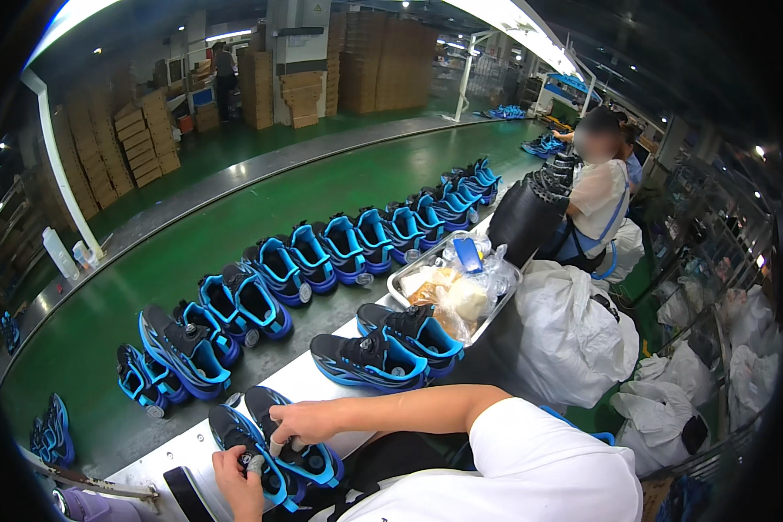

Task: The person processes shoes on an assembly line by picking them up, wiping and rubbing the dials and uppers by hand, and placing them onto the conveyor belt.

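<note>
1. Right hand (303, 424): comes in from the right on a bare forearm and lies palm down on a black-and-blue shoe (309, 452). Fingers curl together around a small pale object at the shoe's opening; the object is too small to identify.
2. Left hand (237, 480): sits just beside the right hand, lower and to its left, on the second black-and-blue shoe (235, 435) of the pair. Fingertips pinch shut on a small round grey knob on that shoe's upper.
3. The two shoes lie side by side, touching, directly under both sets of fingers, toes pointing away from the person, on the white work ledge (183, 452).
4. Beyond the fingers, further along the ledge: another pair of the same shoes (383, 348), untouched.
5. Past that pair: a metal tray (402, 280) filled with clear plastic bags.
6. To the left of the fingers, well apart: the green conveyor belt (191, 244), carrying a long row of blue shoes (322, 252).
7. Far up the line: a co-worker in a white shirt (598, 196), beside stacked black soles.
8. To the right of the forearm: stuffed white sacks (574, 331).
</note>
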Tool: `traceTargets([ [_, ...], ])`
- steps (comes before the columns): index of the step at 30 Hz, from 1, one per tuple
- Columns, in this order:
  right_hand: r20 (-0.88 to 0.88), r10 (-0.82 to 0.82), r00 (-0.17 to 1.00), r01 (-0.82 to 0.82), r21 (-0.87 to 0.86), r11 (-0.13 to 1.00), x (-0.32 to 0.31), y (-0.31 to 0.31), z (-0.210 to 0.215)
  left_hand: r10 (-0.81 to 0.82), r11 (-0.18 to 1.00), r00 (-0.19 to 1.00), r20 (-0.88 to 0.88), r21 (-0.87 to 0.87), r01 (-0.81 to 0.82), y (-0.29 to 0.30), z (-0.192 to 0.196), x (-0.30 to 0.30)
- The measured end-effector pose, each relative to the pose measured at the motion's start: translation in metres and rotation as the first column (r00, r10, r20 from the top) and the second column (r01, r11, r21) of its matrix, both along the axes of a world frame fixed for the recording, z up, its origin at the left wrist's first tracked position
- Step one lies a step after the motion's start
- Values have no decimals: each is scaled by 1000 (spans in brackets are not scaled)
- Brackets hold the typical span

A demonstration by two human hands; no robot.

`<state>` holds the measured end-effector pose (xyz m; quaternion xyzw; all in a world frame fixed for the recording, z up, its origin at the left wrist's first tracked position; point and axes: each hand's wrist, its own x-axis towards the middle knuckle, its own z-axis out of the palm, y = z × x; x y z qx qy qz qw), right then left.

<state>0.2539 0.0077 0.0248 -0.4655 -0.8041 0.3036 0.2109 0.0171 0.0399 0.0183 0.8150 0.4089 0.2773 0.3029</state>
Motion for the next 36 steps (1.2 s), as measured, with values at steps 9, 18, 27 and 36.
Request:
traceTargets([
  [9, -17, 14, 1000, -14, -1, 1000, -5, -8, -3, 39, 997, 999, 25, 71, -40, -5, 1, 0],
  [18, 50, -225, 973, 202, 283, 938, 71, 26, 21, -80, 993, 995, 62, -81, 85, 0, -12, 0],
  [27, -676, -678, 288, 869, 482, -111, 327, 39, 288, 11, 990, 995, 96, -140, 3, 3, -24, 0],
  [36, -67, 4, 998, -13, -135, 991, 9, 4, 18, -46, 993, 998, 31, -106, 49, 15, -22, 5],
])
